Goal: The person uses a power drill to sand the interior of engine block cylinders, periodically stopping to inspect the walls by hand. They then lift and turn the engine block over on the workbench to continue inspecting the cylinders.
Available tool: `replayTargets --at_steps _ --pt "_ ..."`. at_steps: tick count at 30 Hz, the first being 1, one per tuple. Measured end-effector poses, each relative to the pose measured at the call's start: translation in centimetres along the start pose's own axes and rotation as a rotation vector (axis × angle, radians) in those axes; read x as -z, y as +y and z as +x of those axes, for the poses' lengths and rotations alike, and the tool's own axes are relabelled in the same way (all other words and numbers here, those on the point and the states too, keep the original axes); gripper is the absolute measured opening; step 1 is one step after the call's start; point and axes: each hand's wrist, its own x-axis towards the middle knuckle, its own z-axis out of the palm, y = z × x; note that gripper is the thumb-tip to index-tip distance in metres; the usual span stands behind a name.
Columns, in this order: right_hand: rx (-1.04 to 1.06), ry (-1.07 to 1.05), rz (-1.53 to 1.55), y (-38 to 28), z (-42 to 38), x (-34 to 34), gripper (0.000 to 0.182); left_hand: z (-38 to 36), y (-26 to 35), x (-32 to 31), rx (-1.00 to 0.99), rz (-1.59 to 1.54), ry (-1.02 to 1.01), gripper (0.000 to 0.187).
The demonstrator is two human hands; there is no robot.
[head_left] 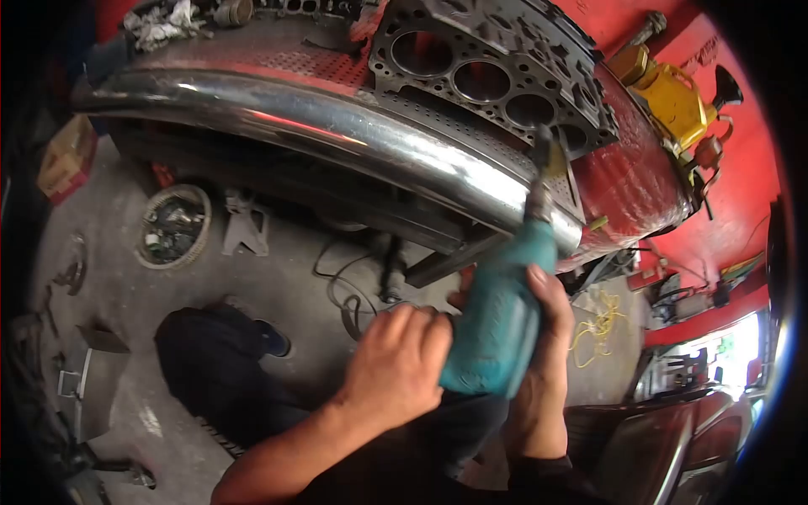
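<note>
Both my hands hold a teal power drill (pixel 497 316), its front end pointing up and away from me. My left hand (pixel 397 360) is wrapped round the left side of its rear part, fingers curled. Along the right side of the body lies my right hand (pixel 551 316), thumb upward and the other fingers hidden behind the tool. The drill's tip is blurred and overlaps the lower edge of a grey engine block (pixel 523 63) with several round cylinder bores. That block rests on a red, perforated car bumper step (pixel 295 63) with a shiny chrome tube (pixel 337 122) along its front.
A yellow machine part (pixel 677 105) stands at the right. On the floor are a round basket (pixel 206 240) of small parts, a jack stand (pixel 244 227), a black cable (pixel 337 282) and a cardboard box (pixel 69 160). A yellow cord (pixel 599 324) lies at the right.
</note>
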Motion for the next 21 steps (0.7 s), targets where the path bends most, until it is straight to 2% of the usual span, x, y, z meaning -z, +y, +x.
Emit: replayTargets --at_steps 1,3,5,9,10,13,16,21 --pt "-0.02 -0.082 0.036 0.4 1.0 -0.3 0.065 0.0 -0.3 0.7 0.03 0.006 0.015 0.069" --pt "-0.047 -0.251 0.029 0.6 2.6 -0.1 0.066 -0.4 -1.0 0.8 0.086 0.033 0.061 0.064" --pt "-0.079 -0.321 0.069 0.7 4.0 -0.2 0.066 0.3 -1.0 1.5 0.112 0.081 0.053 0.058" --pt "-0.043 -0.369 0.033 0.3 7.0 -0.5 0.062 2.1 -1.8 1.1 0.154 0.107 0.109 0.047" --pt "-0.037 -0.396 0.038 0.0 7.4 -0.6 0.062 2.8 -1.9 0.9 0.104 0.101 0.175 0.037" --pt "0.005 -0.459 0.045 -0.7 8.9 -0.9 0.064 4.1 -2.1 0.8 0.135 0.082 0.206 0.033" --pt "0.053 -0.47 0.028 -0.8 10.1 -0.7 0.067 5.2 -2.2 0.9 0.214 0.086 0.177 0.031" --pt "0.099 -0.551 0.111 -1.0 11.7 -0.7 0.069 6.5 -2.7 0.9 0.218 0.129 0.173 0.038"
